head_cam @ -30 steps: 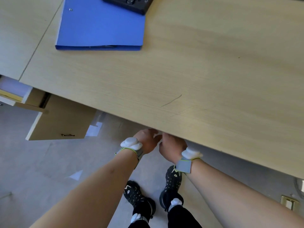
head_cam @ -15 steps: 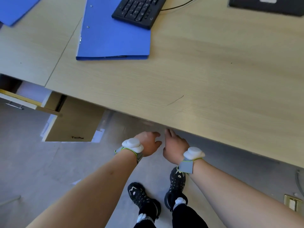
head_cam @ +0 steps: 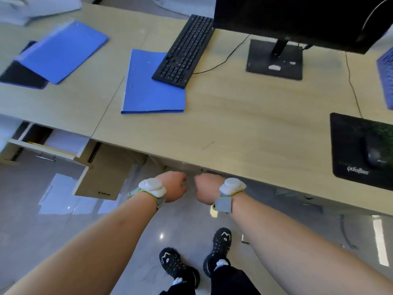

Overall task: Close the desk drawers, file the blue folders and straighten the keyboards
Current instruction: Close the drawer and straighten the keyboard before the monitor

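Observation:
Below the desk's front edge [head_cam: 244, 167], my left hand [head_cam: 173, 186] and my right hand [head_cam: 207, 188] hang side by side with fingers loosely curled, and neither holds anything. A blue folder [head_cam: 153, 92] lies on the desk ahead, with the near end of a skewed black keyboard [head_cam: 185, 50] resting on its corner. Further left, another blue folder [head_cam: 61, 50] lies askew on a dark folder [head_cam: 21, 76]. At the left, under the desk, a white drawer [head_cam: 49, 145] stands pulled out, and below it a wooden drawer front [head_cam: 102, 173] also juts out.
A black monitor [head_cam: 297, 18] on its stand [head_cam: 274, 58] sits at the back right. A black mouse pad [head_cam: 361, 150] with a mouse [head_cam: 372, 154] lies at the right front. A blue object [head_cam: 386, 75] shows at the right edge. My shoes [head_cam: 178, 267] stand on grey floor.
Both hands have come back out from under the desk edge and their fingers have curled. The view has tilted up, showing the keyboard, monitor, mouse pad and a second folder.

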Demonstrator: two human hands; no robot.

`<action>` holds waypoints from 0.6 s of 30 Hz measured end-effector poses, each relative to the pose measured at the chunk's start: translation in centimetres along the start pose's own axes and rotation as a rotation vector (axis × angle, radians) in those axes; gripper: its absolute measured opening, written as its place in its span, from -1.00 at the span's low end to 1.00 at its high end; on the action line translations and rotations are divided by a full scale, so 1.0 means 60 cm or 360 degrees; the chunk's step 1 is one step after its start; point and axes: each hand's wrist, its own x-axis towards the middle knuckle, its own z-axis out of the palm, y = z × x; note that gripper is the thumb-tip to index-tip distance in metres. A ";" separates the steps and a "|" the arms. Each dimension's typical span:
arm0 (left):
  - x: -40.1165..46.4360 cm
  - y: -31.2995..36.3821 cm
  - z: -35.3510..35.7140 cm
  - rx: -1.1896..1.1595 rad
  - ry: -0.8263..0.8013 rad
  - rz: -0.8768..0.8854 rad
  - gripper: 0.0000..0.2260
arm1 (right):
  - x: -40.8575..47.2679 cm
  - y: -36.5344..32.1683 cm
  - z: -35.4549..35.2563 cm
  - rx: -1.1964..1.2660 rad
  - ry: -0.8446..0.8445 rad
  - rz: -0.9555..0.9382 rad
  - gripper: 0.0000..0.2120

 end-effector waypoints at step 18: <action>-0.123 0.178 -0.288 0.0117 0.0378 0.0041 -0.56 | -0.181 0.158 -0.312 0.0159 0.0299 0.0338 -0.63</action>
